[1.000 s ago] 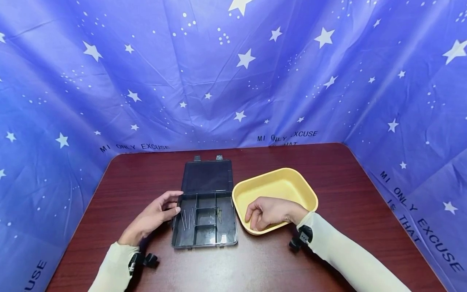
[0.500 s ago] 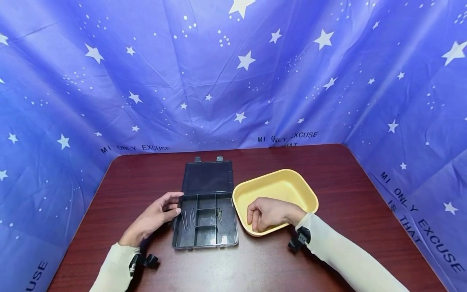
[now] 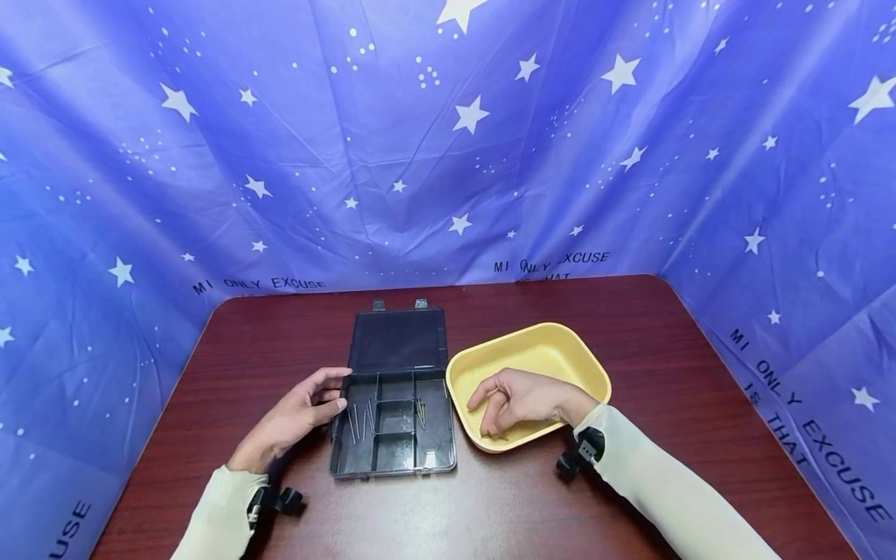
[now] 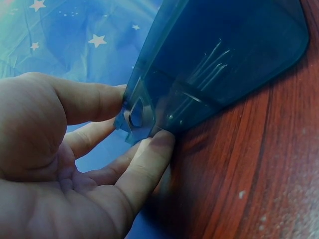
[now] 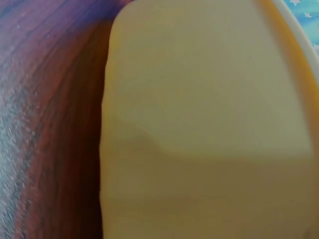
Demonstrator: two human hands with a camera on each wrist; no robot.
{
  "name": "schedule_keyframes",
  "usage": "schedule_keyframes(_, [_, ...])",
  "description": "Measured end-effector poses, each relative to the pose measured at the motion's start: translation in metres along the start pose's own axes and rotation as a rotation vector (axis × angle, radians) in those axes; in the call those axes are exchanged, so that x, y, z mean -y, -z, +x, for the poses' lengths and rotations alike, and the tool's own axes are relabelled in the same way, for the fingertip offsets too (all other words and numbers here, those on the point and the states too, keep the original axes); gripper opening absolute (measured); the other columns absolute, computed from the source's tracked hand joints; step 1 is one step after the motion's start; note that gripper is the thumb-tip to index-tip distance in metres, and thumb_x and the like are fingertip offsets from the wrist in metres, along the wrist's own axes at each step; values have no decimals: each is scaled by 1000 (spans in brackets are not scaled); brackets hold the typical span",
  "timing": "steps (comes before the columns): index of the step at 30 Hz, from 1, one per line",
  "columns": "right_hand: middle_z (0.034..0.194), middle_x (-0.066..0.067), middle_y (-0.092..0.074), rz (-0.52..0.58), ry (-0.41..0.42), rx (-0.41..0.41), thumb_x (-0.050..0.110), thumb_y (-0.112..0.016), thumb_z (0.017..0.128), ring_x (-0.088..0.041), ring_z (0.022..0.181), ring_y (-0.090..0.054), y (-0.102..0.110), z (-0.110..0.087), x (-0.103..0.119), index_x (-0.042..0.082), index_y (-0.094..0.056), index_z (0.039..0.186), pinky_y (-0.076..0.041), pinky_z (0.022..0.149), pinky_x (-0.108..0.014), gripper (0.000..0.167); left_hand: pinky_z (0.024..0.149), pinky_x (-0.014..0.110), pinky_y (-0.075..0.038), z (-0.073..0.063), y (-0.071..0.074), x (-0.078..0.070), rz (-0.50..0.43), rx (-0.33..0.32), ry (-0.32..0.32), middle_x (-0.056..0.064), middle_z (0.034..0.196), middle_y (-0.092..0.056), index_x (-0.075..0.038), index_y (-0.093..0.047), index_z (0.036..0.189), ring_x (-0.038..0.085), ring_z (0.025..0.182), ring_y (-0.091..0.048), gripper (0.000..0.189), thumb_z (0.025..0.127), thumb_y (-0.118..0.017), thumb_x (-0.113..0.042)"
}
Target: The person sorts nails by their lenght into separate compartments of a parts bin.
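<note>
A dark translucent compartment box (image 3: 395, 455) lies with its lid folded back. My left hand (image 3: 294, 412) grips its left side, with thumb and fingers on either side of a clasp-like piece (image 4: 139, 117) in the left wrist view. Several long, thin silver nails (image 3: 355, 424) lie in its left compartment. Several short brass-coloured pins (image 3: 421, 412) sit further right. My right hand (image 3: 525, 400) reaches into the yellow bin (image 3: 595, 373), its fingers bent down near the floor. Tiny brass-coloured bits (image 3: 505, 438) show beside the fingertips; I cannot tell whether any is pinched.
The box's lid (image 3: 397, 340) lies toward the back of the reddish-brown table (image 3: 280, 334). The bin stands close beside the box's right edge. A blue star-printed curtain (image 3: 420, 155) rises behind the table and on both sides. Only bin and table show in the right wrist view.
My right hand has lifted slightly inside the bin, its index finger spreading from the other fingers, and tiny brass-coloured bits have come into view. My left hand and the box have stayed put.
</note>
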State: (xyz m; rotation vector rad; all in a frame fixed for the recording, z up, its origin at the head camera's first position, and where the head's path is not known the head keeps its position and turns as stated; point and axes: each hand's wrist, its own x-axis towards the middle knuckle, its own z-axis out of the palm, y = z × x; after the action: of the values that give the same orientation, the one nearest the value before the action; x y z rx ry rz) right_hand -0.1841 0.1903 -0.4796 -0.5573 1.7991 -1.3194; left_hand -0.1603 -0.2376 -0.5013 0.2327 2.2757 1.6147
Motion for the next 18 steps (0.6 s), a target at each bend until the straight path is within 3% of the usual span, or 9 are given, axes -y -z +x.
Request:
schedule_keyframes(10, [108,-42,-70,107,84,-21,-14,-69,89,-20,82,-73,4,-7,7,-16,-51,137,-62,77,-30,52,83,26,-56,0,1,-2,-24,14,7,27,143,-52,-8,-49,153,25,117,-56,56,101,-71,-11])
schedule_keyframes(18, [111,-42,-67,58,130,-75,-11,-72,90,-25,82,-76,7,-14,20,-13,-53,139,-65,78,-38,53,82,25,-55,1,1,0,-15,9,-7,27,142,-52,-8,-50,152,24,115,-57,56,100,-72,-10])
